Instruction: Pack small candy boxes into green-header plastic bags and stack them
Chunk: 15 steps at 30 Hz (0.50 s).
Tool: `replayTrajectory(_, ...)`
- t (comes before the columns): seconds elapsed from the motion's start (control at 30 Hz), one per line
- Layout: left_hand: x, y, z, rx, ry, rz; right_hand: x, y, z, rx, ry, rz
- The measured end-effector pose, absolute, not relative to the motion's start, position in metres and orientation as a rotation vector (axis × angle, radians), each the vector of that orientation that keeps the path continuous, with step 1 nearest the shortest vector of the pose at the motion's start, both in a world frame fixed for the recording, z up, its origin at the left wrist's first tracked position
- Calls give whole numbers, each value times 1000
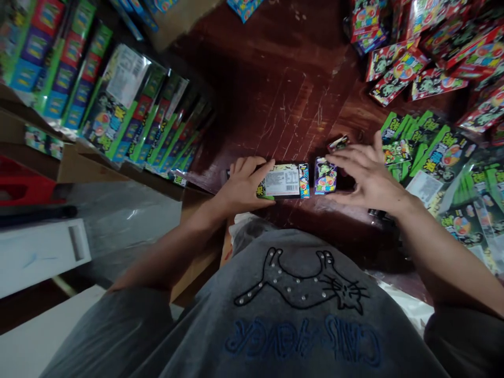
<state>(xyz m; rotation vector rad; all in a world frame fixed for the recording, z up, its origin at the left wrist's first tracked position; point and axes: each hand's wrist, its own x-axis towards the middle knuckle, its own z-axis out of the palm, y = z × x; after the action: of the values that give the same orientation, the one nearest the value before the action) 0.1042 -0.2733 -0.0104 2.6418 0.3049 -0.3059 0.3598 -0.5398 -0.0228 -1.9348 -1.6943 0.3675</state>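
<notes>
My left hand (248,181) is closed around the left part of a long dark printed box (281,180) with a white barcode label facing up. A blue printed end (304,181) shows at its right side. My right hand (360,170) pinches a small purple candy box (325,176) between thumb and fingers, a small gap to the right of the long box. Beyond those fingers lies another small dark packet (338,143), partly covered by the hand. Both boxes rest on the dark red wooden table (268,105).
Cardboard cartons (79,163) at the left hold rows of upright multicoloured boxes (118,100). Red packets (401,68) are heaped at the far right, with green packs (441,152) nearer. A blue packet (244,8) lies at the table's far side. A red plastic object (23,181) stands lower left.
</notes>
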Motion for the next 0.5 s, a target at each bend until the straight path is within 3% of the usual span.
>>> replayTrajectory(0.33,110,-276,-16,2577,245,-253,347,-534,-33,-1833,-1726,354)
replayTrajectory(0.5,108,-278,-14,2563,289,-218,343,-541,-20,-2023,-1529,79)
